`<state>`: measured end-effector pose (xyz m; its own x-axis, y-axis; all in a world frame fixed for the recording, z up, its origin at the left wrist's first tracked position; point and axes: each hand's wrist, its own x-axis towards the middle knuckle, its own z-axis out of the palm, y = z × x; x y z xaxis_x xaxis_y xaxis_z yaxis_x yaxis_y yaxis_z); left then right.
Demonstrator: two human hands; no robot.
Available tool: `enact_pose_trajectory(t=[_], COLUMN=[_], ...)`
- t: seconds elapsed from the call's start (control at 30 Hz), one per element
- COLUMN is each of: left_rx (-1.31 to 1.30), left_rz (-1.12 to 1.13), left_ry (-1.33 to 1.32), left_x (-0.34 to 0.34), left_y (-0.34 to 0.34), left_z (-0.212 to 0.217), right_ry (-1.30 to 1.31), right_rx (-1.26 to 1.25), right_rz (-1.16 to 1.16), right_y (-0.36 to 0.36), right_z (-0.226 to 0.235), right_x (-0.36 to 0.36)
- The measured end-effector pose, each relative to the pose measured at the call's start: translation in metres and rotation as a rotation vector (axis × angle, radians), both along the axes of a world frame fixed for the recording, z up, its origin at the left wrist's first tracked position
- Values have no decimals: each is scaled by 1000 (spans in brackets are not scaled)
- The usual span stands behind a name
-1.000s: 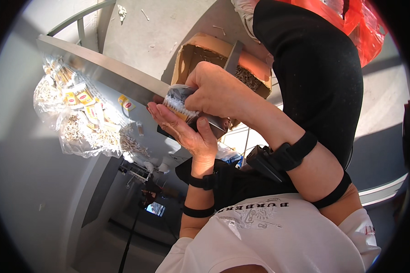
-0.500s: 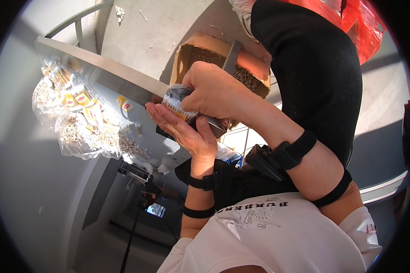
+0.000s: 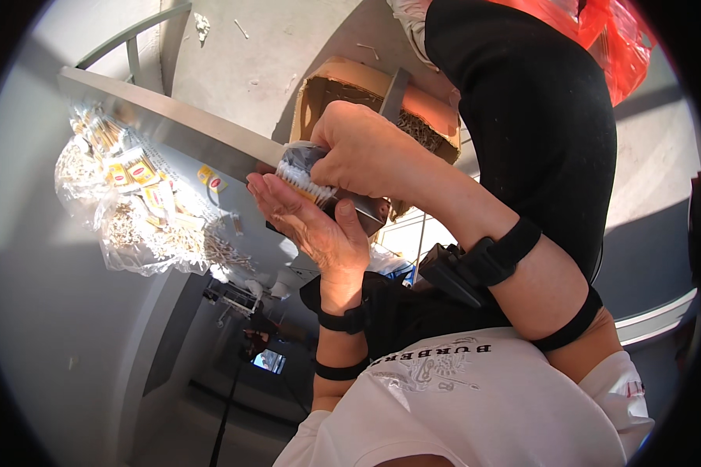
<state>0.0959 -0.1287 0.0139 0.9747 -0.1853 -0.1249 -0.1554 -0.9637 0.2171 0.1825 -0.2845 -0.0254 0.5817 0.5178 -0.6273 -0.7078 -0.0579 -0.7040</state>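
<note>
Two hands meet just above the middle of the frame around a small dark pack (image 3: 343,198) with a row of white stick ends showing along its upper left side. The left hand (image 3: 311,226) lies open beneath it, palm up, fingers spread toward the upper left, cradling the pack from below. The right hand (image 3: 366,148) is closed over the top of the pack, gripping it from above. The pack's long axis runs from upper left to lower right, with the white ends facing the upper left. Both forearms carry black straps (image 3: 491,257).

Just beyond the hands, in the upper middle, sits an open cardboard box (image 3: 343,86) on the concrete floor. Farther left, on the grey desk (image 3: 171,124), lie clear plastic bags (image 3: 132,210) of pale sticks with yellow labels. At the upper right hangs a red plastic bag (image 3: 607,39).
</note>
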Motion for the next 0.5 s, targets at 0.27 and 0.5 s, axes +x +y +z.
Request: enact_pose_trajectory(t=[0.27, 0.5], left_rx=[-199, 60], left_rz=[169, 197], left_ry=[-178, -173], left_x=[34, 70], left_y=[1, 13], left_z=[5, -10], right_ry=[105, 122], right_rx=[43, 94], right_rz=[-162, -164], right_y=[-1, 3], right_z=[-1, -4], right_x=[-4, -6])
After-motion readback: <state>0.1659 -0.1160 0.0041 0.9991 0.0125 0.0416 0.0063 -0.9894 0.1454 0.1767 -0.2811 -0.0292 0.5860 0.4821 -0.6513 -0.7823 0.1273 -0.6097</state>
